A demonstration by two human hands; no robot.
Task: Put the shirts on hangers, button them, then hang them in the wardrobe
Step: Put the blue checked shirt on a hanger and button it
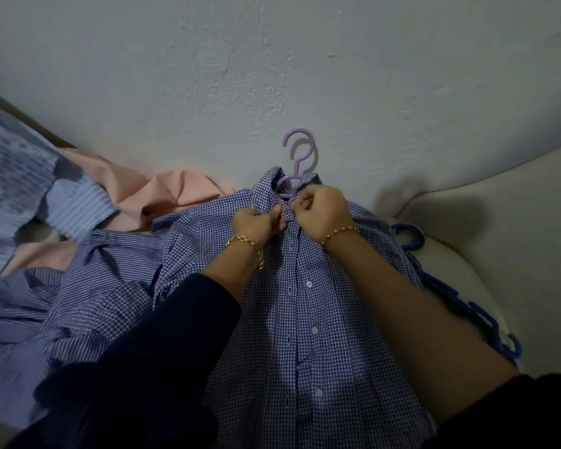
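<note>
A blue-and-white checked shirt (305, 319) lies front-up on a cream cushion, with a lilac hanger (297, 150) inside it; the hook sticks out above the collar against the wall. My left hand (259, 223) pinches the left placket edge just below the collar. My right hand (321, 209) pinches the opposite edge at the top button. Both hands meet at the neck. Lower down, several white buttons show along the placket, which gapes open there.
A pile of other shirts lies to the left: a striped blue shirt (88, 277), a peach shirt (162, 192) and a light blue striped shirt (17, 176). Dark blue hangers (467, 306) lie along the right of the checked shirt on the cream cushion (499, 222).
</note>
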